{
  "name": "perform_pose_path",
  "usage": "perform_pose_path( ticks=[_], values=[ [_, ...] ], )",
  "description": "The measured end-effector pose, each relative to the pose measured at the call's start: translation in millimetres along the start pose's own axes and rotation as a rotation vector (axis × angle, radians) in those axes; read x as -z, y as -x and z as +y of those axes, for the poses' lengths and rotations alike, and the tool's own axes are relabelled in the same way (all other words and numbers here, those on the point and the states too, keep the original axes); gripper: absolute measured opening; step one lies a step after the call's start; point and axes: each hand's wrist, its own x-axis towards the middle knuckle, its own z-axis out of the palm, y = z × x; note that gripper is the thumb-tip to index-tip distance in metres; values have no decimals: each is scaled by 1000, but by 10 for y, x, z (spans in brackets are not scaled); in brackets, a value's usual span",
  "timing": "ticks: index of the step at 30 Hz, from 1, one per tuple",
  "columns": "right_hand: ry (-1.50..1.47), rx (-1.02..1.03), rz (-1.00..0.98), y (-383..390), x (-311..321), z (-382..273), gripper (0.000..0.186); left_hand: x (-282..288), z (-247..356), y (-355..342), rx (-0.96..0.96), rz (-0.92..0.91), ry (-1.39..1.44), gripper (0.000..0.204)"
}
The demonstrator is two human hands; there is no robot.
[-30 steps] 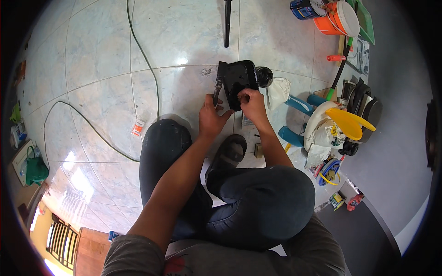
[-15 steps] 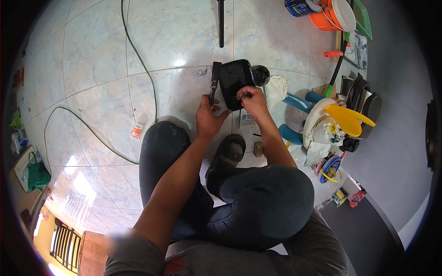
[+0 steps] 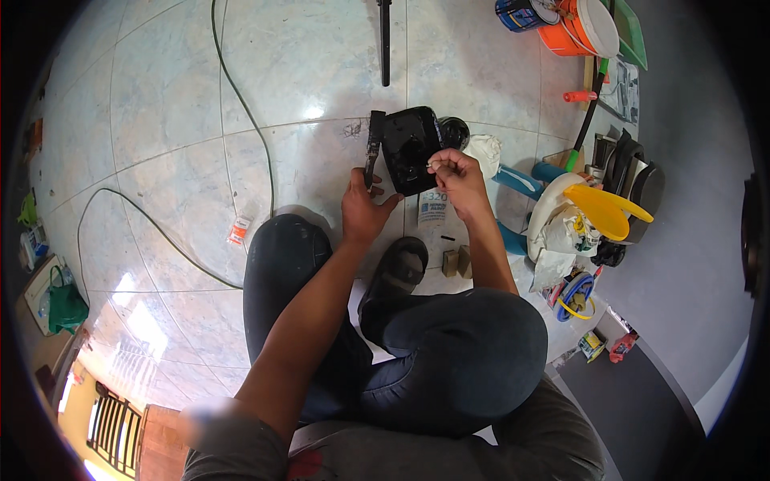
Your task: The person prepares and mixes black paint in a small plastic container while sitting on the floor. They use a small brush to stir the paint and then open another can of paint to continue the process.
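My left hand (image 3: 365, 207) is closed around the handle of a flat paintbrush (image 3: 375, 132), dark with black paint and pointing away from me. Its thumb reaches to the near edge of a black tray (image 3: 387, 152), which has glossy black paint in it. Over the tray's near right corner, the fingers of my right hand (image 3: 459, 181) pinch together at a tiny pale bit, too small to name. Just behind that hand, a round container of black paint (image 3: 455, 131) stands against the tray's right side.
A white cloth (image 3: 484, 152) lies right of the tray, a sheet of sandpaper (image 3: 433, 210) nearer me. An upturned white stool (image 3: 552, 200) with blue legs carries yellow plastic pieces (image 3: 597, 210). An orange bucket (image 3: 579, 36) stands far right. A green cable (image 3: 255, 120) crosses the tiled floor.
My right hand has moved to the right, from over the tray's near part toward its right edge, uncovering more of the paint. The left hand with the paintbrush has barely moved.
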Motion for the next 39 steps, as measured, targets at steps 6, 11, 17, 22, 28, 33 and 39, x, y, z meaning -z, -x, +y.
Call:
perform_pose_path(
  ticks=[6,11,17,22,28,33,39],
  values=[
    [-31,17,45,67,111,3,8,-43,-24,19,-181,10,-98,60],
    [-178,91,102,49,308,-91,9,-13,39,15,-151,-68,-29,56],
    [-46,253,342,-255,506,-64,11,7,40,7,-98,-69,27,56],
    [625,546,514,-445,466,155,10,-8,24,-7,-83,-48,30,56],
    [557,441,541,-383,623,305,7,-18,28,-2,-51,-38,33,57],
    [667,422,562,-288,615,209,7,-2,73,13,-50,-49,48,55],
    [818,655,511,-202,585,59,13,19,57,-9,-35,-59,40,56]
  ],
)
